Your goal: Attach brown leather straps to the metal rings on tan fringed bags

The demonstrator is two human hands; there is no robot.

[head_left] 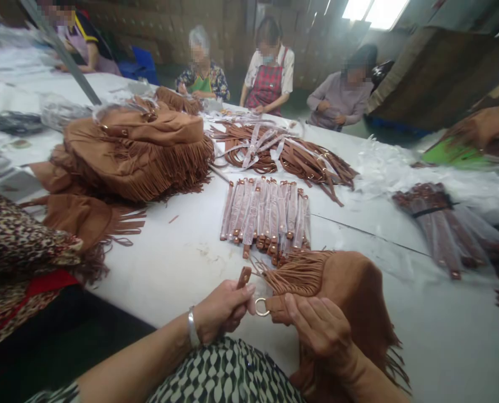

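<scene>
My left hand (pixel 228 307) is closed around a short brown leather strap (pixel 244 276) whose end, with a metal stud, sticks up above the fingers. My right hand (pixel 322 330) grips the tab of a brown fringed suede bag (pixel 350 285). A gold ring (pixel 261 307) sits at the end of that tab, right beside my left fingertips. Whether the strap passes through the ring is hidden by my fingers. The bag lies at the table's front edge, its fringe (pixel 295 271) spread toward the left.
Plastic-wrapped straps (pixel 266 215) lie in rows beyond my hands, with a heap of loose brown straps (pixel 291 151) behind. Fringed bags (pixel 135 151) are piled at left. A tied strap bundle (pixel 442 224) lies at right. A person's patterned sleeve (pixel 22 240) is close at left; several people work across the table.
</scene>
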